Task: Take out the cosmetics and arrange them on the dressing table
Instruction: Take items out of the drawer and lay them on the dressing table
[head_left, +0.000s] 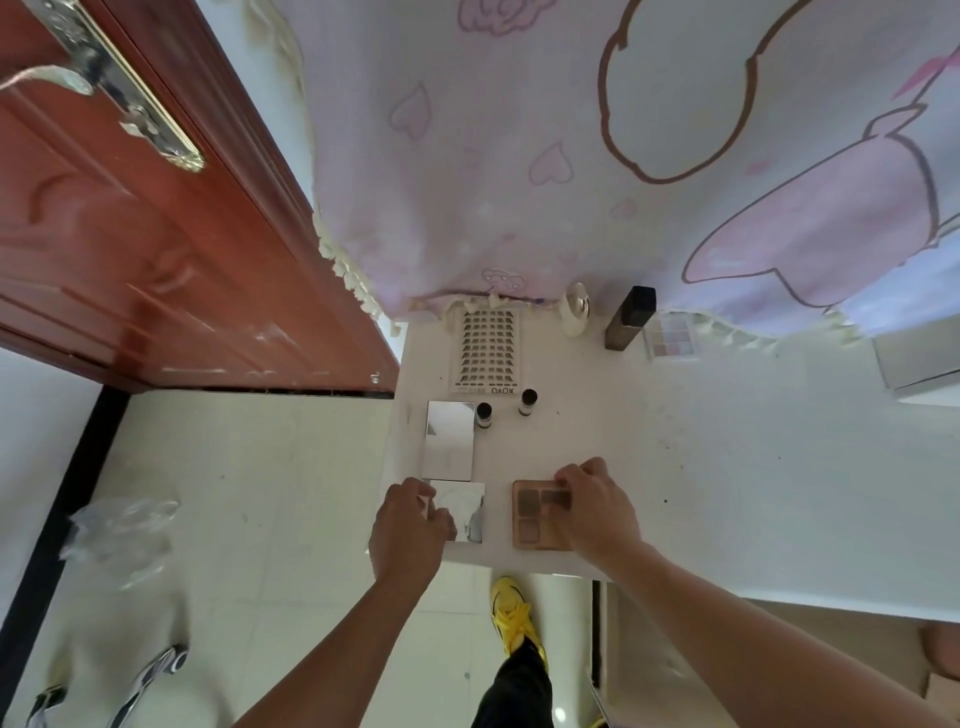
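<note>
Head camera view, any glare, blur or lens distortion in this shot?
Head view: wide-angle distortion skews the door and the dressing table edge; the larger mirrored case and smaller mirrored case reflect bright patches; the plastic bag on the floor is blurred; the brown palette reads fairly sharp.

The mirrored compact (467, 512) is hidden at its 9 o'clock edge by the left hand (410, 525), the brown palette (531, 515) at 3 o'clock by the right hand (597, 512).

Left hand (410, 525) grips mirrored compact (467, 512), right hand (597, 512) palette (535, 514).
</note>
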